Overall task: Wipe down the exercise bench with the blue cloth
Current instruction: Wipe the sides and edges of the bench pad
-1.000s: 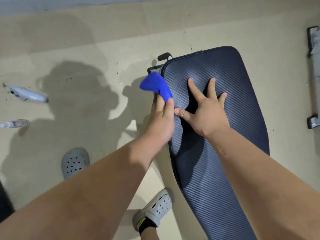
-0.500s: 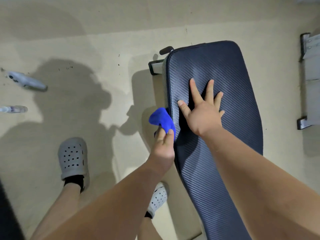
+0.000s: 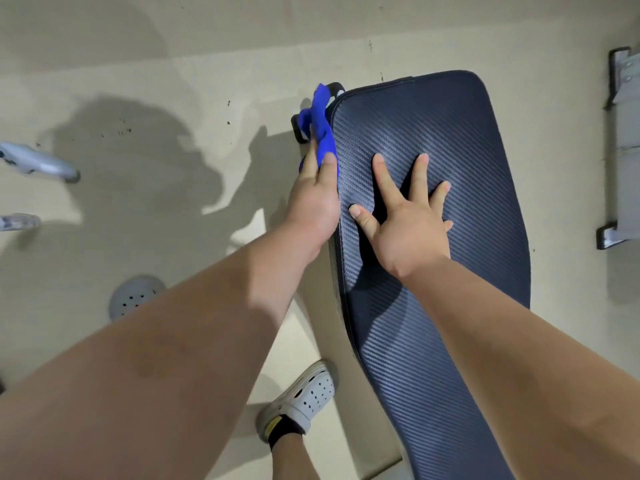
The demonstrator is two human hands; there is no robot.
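Note:
The exercise bench [image 3: 460,161] has a dark blue textured pad that runs from the upper middle to the bottom right. My left hand [image 3: 315,199] grips the blue cloth [image 3: 320,128] and holds it against the pad's left side edge, near the far corner. The cloth trails up past my fingers toward the bench's black frame end. My right hand [image 3: 408,220] lies flat on top of the pad with its fingers spread, just right of my left hand.
Two grey spray bottles [image 3: 38,162] [image 3: 17,222] lie on the beige floor at the far left. A grey metal frame [image 3: 623,147] stands at the right edge. My feet in grey clogs [image 3: 301,400] [image 3: 133,297] stand left of the bench.
My left hand slid the cloth back along the pad's left edge toward me, then forward again to the far corner. My right hand stayed pressed on the pad.

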